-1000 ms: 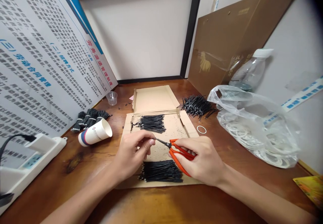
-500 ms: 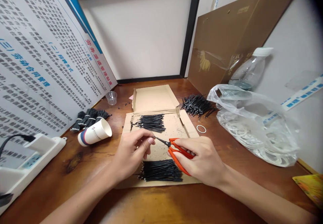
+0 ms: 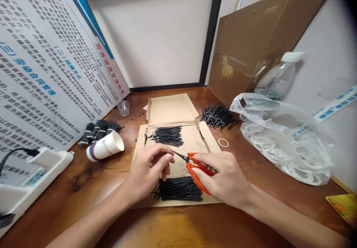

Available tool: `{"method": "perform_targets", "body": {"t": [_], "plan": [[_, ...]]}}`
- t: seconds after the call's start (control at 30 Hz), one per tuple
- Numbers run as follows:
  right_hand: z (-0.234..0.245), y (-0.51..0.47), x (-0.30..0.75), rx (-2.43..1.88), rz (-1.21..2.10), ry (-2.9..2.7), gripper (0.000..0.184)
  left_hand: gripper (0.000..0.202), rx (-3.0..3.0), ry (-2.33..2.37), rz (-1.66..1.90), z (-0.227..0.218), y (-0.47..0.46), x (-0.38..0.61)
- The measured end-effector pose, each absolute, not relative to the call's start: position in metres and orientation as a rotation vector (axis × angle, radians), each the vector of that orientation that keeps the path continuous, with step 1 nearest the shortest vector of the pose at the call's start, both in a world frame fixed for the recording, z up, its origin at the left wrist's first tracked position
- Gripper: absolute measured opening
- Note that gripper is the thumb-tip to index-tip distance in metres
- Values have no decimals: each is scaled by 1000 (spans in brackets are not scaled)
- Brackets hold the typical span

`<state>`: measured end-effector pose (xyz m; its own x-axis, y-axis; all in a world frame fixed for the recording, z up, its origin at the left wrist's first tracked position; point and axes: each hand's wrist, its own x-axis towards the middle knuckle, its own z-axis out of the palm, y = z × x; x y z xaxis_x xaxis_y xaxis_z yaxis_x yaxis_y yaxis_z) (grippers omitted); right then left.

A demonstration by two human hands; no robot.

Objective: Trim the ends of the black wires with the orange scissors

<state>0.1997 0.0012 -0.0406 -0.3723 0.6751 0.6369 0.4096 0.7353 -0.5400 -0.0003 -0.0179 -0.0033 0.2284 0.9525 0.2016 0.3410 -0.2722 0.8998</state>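
Above the cardboard, my left hand [image 3: 153, 168] pinches a thin black cord between thumb and forefinger; only its small shiny tip [image 3: 171, 152] shows, the rest being hidden by the fingers. My right hand [image 3: 225, 177] grips orange-handled scissors [image 3: 192, 162], whose slim dark blades point left and reach close to that tip. Whether the blades touch it I cannot tell. Below the hands lies a neat row of black cords with metal ends [image 3: 180, 189]. Another bundle of black cords [image 3: 167, 135] rests farther back on the opened cardboard box [image 3: 192, 171].
A heap of black cords [image 3: 219, 117] and a white ring [image 3: 223, 142] lie right of the box. Farther right are a plastic bag of white rings [image 3: 279, 140] and a bottle [image 3: 279, 76]. Leftward are a tipped paper cup [image 3: 106, 146], tied bundles [image 3: 96, 130] and a power strip [image 3: 36, 181].
My left hand has shifted slightly to the right, and the tip between its fingers sits nearer the scissor blades. My right hand is nearly unmoved.
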Motion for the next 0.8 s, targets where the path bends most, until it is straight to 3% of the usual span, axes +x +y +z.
{"method": "perform_targets", "body": {"t": [0.47,0.8], "plan": [[-37,1,200,-821,409,-2036,12,18,1860,1274,1014,-2,-17,-3],[-41,5,200,-865,319,-1995,14,15,2476,1329,810,-23,-1,-17]]}}
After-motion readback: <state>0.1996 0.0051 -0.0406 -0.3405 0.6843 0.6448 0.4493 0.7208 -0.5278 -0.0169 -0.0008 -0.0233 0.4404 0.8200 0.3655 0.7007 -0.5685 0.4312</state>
